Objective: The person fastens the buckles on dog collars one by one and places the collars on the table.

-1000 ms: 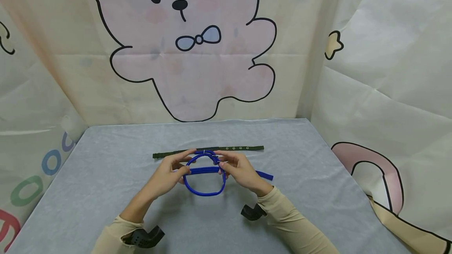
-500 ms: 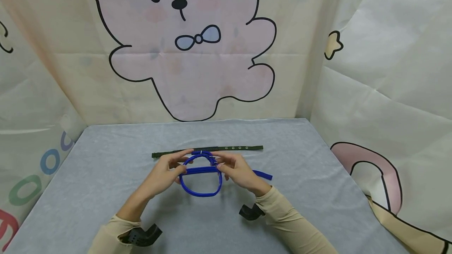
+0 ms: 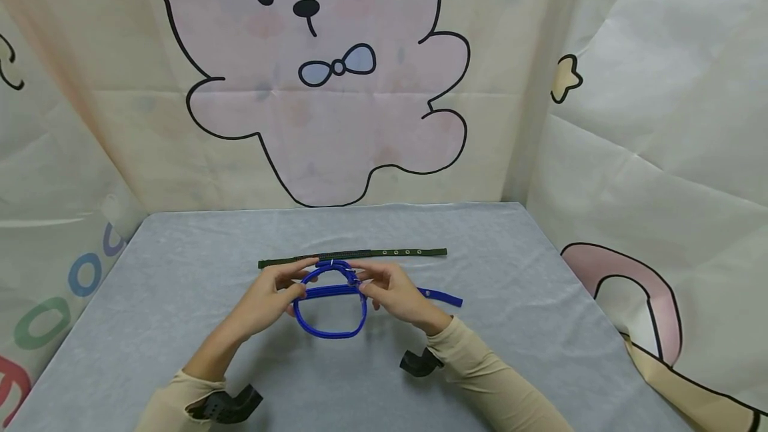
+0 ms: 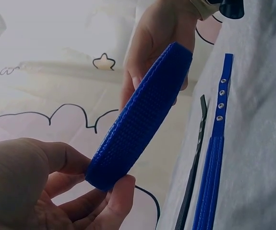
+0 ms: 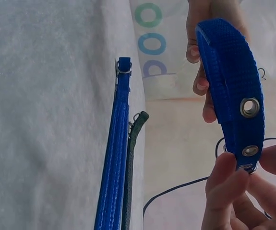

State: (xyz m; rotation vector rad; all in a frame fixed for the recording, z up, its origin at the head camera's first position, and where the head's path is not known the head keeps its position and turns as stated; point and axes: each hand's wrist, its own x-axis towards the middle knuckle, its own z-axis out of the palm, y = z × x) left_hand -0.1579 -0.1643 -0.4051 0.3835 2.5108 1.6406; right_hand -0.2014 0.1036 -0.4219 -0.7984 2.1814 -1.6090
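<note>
Both hands hold up a blue collar (image 3: 330,335), bent into a loop, above the table. My left hand (image 3: 264,300) pinches its left side between thumb and fingers. On the opposite side, my right hand (image 3: 396,295) pinches it by the metal fitting; the right wrist view shows metal eyelets (image 5: 249,108) just above those fingertips. The fitting is partly hidden by the fingers. A second blue collar (image 3: 441,297) lies flat on the table behind the loop, partly covered by the hands. Farther back lies a dark green collar (image 3: 414,252), also stretched out flat.
A grey-blue cloth (image 3: 504,365) covers the table. Behind it hangs a curtain (image 3: 390,119) with a printed bear, and printed side sheets (image 3: 654,152) flank the table. A black wrist device (image 3: 228,405) sits on each forearm.
Both hands have shifted slightly to the left with the looped blue collar, so more of the flat blue collar's right end shows. The collars on the table stay in place.
</note>
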